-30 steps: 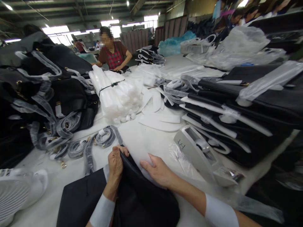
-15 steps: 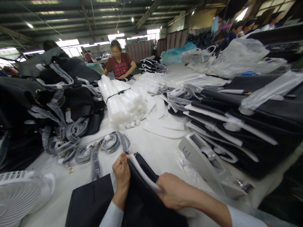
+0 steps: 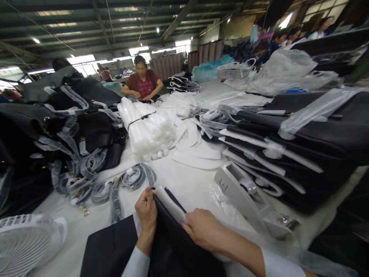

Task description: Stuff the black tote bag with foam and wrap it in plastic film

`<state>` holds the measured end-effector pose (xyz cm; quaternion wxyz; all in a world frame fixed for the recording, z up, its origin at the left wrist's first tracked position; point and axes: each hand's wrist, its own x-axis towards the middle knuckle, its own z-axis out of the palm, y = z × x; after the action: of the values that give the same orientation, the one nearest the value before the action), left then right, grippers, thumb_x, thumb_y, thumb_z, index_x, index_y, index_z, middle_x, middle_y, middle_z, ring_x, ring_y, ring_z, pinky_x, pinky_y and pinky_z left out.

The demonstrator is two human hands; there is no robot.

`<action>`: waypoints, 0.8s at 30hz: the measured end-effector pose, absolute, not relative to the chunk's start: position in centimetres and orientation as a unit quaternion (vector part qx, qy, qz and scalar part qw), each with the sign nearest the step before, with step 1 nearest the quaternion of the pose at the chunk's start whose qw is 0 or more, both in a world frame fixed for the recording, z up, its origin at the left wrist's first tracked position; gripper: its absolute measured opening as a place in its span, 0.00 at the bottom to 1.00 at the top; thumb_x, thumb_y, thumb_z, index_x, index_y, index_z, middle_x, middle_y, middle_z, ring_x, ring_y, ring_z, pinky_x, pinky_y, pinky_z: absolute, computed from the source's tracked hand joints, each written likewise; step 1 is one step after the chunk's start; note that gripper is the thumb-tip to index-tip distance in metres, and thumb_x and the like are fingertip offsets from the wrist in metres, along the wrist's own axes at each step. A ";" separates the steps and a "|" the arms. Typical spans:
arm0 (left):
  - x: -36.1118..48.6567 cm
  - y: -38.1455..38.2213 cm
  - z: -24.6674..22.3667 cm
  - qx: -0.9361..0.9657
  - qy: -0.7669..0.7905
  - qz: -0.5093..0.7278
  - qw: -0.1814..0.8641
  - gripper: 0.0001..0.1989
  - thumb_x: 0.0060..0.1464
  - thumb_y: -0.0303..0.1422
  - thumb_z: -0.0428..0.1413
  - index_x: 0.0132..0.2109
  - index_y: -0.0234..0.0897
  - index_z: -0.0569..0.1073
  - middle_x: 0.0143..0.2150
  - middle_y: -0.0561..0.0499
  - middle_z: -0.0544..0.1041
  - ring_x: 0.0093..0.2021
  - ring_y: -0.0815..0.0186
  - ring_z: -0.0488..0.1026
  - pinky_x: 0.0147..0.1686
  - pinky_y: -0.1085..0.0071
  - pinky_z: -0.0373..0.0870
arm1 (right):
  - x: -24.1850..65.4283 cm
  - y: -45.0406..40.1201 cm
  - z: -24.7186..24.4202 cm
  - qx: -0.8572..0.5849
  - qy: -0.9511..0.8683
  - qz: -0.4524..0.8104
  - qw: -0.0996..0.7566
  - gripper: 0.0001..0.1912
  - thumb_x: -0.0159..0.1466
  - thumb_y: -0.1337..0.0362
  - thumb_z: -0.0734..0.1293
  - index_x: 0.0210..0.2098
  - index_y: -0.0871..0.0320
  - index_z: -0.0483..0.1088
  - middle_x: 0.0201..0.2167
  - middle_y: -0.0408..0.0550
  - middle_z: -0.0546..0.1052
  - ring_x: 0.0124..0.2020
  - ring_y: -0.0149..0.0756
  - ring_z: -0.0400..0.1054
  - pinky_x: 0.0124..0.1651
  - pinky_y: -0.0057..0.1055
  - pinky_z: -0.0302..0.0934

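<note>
A black bag (image 3: 181, 246) lies at the bottom centre, its upper edge tilted up towards me. My left hand (image 3: 146, 211) is closed on the left end of that edge. A white foam strip (image 3: 170, 204) runs along the bag's opening. My right hand (image 3: 201, 229) pinches the strip's lower right end against the bag's edge. Left of my left hand lies a flat black panel (image 3: 109, 246); whether it belongs to the same bag I cannot tell. Just beyond my left hand are wrapped, coiled straps (image 3: 134, 177).
Black bags (image 3: 95, 130) are heaped at left, others (image 3: 317, 130) stacked at right. A white fan (image 3: 25, 244) stands at lower left, a grey tape dispenser (image 3: 248, 196) right of my hands. Foam rolls (image 3: 150, 130) lie mid-table. Across it sits a person (image 3: 142, 82).
My right hand has shifted slightly up and left along the bag's edge. The foam strip now shows wider in the opening. The view has turned a little to the right.
</note>
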<state>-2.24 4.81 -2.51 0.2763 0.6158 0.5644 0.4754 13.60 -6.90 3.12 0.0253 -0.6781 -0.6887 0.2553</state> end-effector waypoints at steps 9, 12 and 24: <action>0.0 1.1 0.7 0.966 0.126 0.148 0.172 0.23 0.67 0.40 0.38 0.41 0.42 0.76 0.37 0.47 0.79 0.41 0.60 0.71 0.53 0.55 0.58 | 13.8 -7.9 2.0 -0.654 -0.699 0.276 0.086 0.12 0.63 0.70 0.60 0.36 0.62 0.76 0.37 0.58 0.80 0.40 0.47 0.74 0.40 0.34 0.63; 0.7 0.6 0.6 0.968 0.162 0.099 0.161 0.22 0.67 0.36 0.38 0.37 0.43 0.76 0.34 0.51 0.79 0.35 0.61 0.67 0.47 0.56 0.56 | 15.0 -10.6 2.1 -0.661 -0.664 0.322 0.136 0.13 0.67 0.65 0.58 0.38 0.60 0.73 0.33 0.52 0.79 0.34 0.39 0.73 0.37 0.30 0.61; 1.8 0.2 0.0 0.971 0.124 0.091 0.184 0.21 0.66 0.36 0.43 0.25 0.39 0.69 0.26 0.53 0.72 0.34 0.64 0.65 0.48 0.57 0.54 | 17.4 -15.7 1.9 -0.566 -0.529 0.534 0.338 0.18 0.59 0.74 0.56 0.40 0.54 0.74 0.33 0.40 0.76 0.35 0.34 0.68 0.38 0.27 0.60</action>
<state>1.75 0.25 -0.02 0.1842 0.9708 0.1237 0.0915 17.43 -15.73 1.88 0.3383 -0.5661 -0.5294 0.5338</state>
